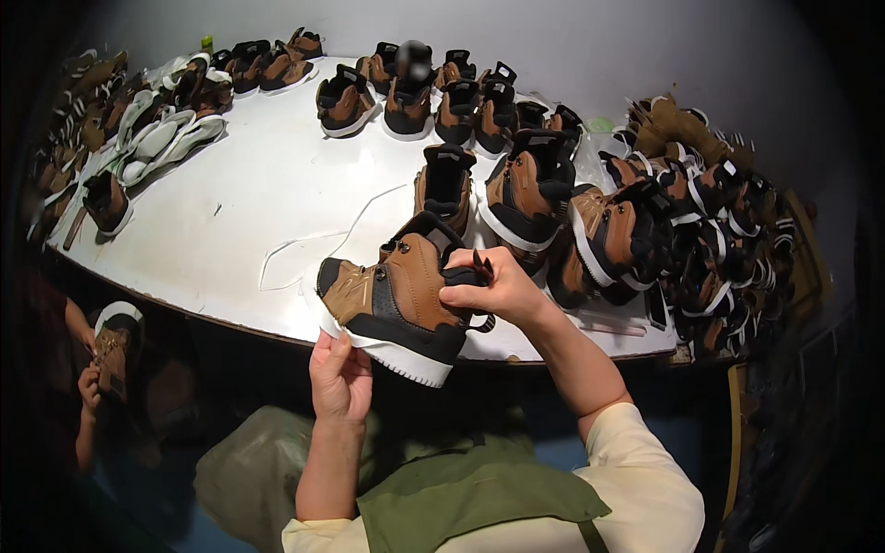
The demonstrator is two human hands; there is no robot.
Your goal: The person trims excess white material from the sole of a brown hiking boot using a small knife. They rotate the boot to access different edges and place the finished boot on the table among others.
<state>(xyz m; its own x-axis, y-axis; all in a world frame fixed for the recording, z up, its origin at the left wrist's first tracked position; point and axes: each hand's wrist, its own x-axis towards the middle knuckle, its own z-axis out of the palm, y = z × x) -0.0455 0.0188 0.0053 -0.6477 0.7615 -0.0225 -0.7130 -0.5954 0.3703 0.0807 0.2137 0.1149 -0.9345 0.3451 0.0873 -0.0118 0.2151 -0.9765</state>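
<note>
A brown and black boot (401, 286) with a white sole is held above the table's near edge, toe to the left. My left hand (341, 373) grips the sole's underside near the toe, fingers curled around it. My right hand (489, 290) is closed at the boot's heel and collar, thumb against the brown side. Small dark pointed pieces stick out by its fingers; I cannot make out what they are. A white thread (295, 241) loops over the table close to the toe. Just behind stand a brown and black shoe (445, 184) and a bigger boot (528, 194).
The white table (221, 267) has a curved near edge. Several finished-looking shoes (406, 106) stand at its back. Shoes and pale uppers pile up at left (152, 138), and more boots crowd the right (710, 230). At lower left, another person's hands (89, 369) hold a shoe (118, 346).
</note>
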